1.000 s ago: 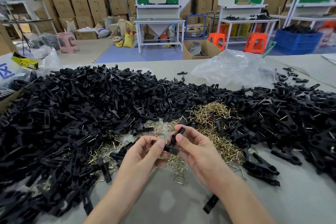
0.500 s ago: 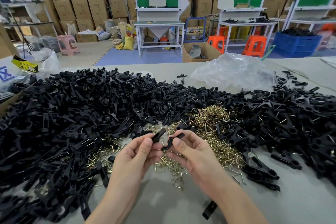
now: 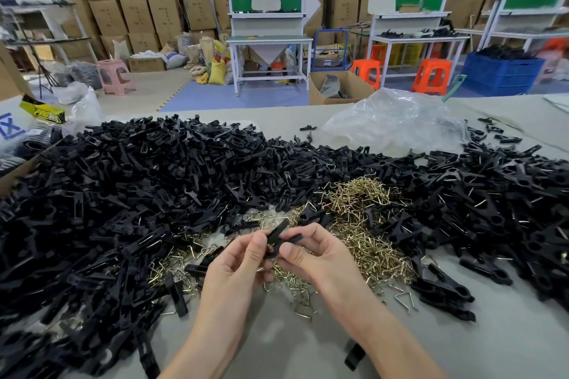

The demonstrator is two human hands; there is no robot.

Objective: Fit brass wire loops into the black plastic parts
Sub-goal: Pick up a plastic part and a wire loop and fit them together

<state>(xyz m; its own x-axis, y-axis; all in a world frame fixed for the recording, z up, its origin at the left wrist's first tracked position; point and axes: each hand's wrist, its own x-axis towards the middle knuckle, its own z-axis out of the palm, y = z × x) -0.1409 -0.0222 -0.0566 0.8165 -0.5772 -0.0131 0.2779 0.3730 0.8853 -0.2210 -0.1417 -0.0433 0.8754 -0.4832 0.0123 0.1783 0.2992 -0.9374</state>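
Note:
My left hand (image 3: 238, 264) and my right hand (image 3: 317, 251) meet above the grey table, near its front middle. Between their thumbs and fingers they pinch two black plastic parts (image 3: 278, 237), pressed together and crossing each other. Any wire loop between the parts is hidden by my fingers. Under and behind my hands lies a heap of brass wire loops (image 3: 366, 224). A big pile of loose black plastic parts (image 3: 123, 194) covers the left and middle of the table. Another pile of black parts (image 3: 498, 209), several with wire showing, spreads on the right.
A crumpled clear plastic bag (image 3: 397, 120) lies at the table's far right. A single black part (image 3: 354, 355) lies by my right forearm. A cardboard box edge (image 3: 18, 169) sits at the far left. Benches, stools and stacked cartons stand beyond the table.
The two black parts, held apart a moment ago, are now brought together between my fingertips. Both hands have stayed over the brass loops, lifting slightly.

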